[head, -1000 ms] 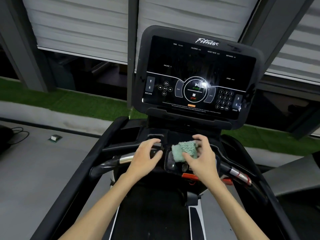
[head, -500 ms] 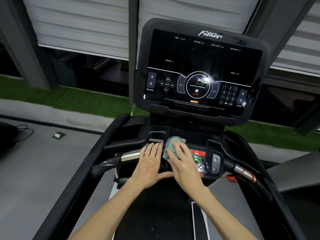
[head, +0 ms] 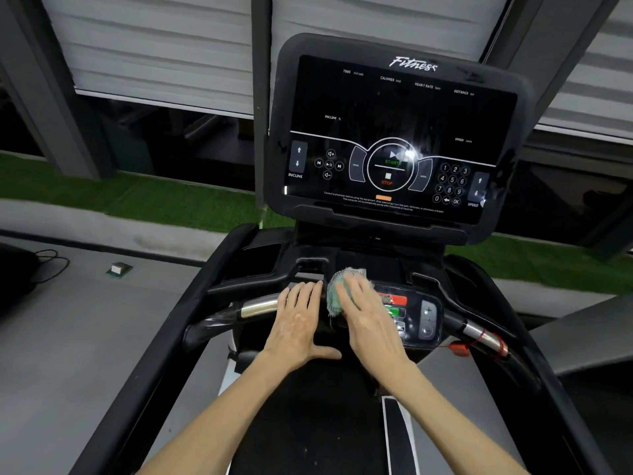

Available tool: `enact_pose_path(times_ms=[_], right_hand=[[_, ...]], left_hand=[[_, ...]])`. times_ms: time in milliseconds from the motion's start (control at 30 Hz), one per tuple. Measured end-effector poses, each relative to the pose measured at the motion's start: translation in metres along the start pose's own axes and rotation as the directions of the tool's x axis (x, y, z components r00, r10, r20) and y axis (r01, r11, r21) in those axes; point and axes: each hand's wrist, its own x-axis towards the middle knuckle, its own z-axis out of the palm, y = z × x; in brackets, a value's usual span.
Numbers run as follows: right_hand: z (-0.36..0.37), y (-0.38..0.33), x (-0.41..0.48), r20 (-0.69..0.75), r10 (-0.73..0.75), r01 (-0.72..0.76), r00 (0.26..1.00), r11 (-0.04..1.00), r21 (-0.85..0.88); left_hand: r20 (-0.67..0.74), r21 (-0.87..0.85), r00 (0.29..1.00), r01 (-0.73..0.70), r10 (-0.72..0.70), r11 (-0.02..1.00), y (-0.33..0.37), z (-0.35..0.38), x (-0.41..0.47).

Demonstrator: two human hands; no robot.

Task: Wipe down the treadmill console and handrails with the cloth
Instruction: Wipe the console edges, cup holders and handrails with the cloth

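Two bare forearms are reaching up from the bottom of the frame over the dark treadmill belt (head: pixel 308 423). Just below centre, the left hand (head: pixel 298 323) is lying flat on the black crossbar, fingers straight and together, thumb spread to the right, holding nothing. Right beside it, the right hand (head: pixel 368 320) is pressing down with straight, slightly spread fingers on a crumpled pale-green fuzzy cloth (head: pixel 334 293). The cloth is sitting at the left edge of the glossy black lower control panel (head: pixel 423 323), peeking out above and to the left of the fingers. The panel's red and green buttons are showing just right of that hand.

A curved chrome-and-black left handrail (head: pixel 257 306) is running out to the left of the left hand. A matching right handrail (head: pixel 479 334) is carrying a red safety clip (head: pixel 459 347) at right of centre.

Farther up, the large black console screen (head: pixel 394 132) is filling the upper centre, showing START, STOP and a number pad. A strip of green artificial turf (head: pixel 137 200) is crossing behind it, beneath grey slatted shutters (head: pixel 154 46).
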Motion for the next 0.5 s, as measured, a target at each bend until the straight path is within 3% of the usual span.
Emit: enact_pose_path(times_ms=[100, 300, 500], right_hand=[[0.003, -0.003, 0.008, 0.027, 0.040, -0.039, 0.999, 0.999, -0.035], [-0.005, -0.014, -0.046, 0.190, -0.128, 0.147, 0.973, 0.985, -0.090], [-0.004, -0.017, 0.004, 0.082, 0.082, -0.076, 0.993, 0.995, -0.065]], left_hand=[[-0.009, 0.007, 1.000, -0.013, 0.013, 1.000, -0.002, -0.001, -0.001], [-0.001, 0.005, 1.000, 0.022, -0.022, 1.000, 0.000, 0.001, 0.000], [-0.007, 0.002, 1.000, 0.003, -0.003, 1.000, 0.001, -0.006, -0.001]])
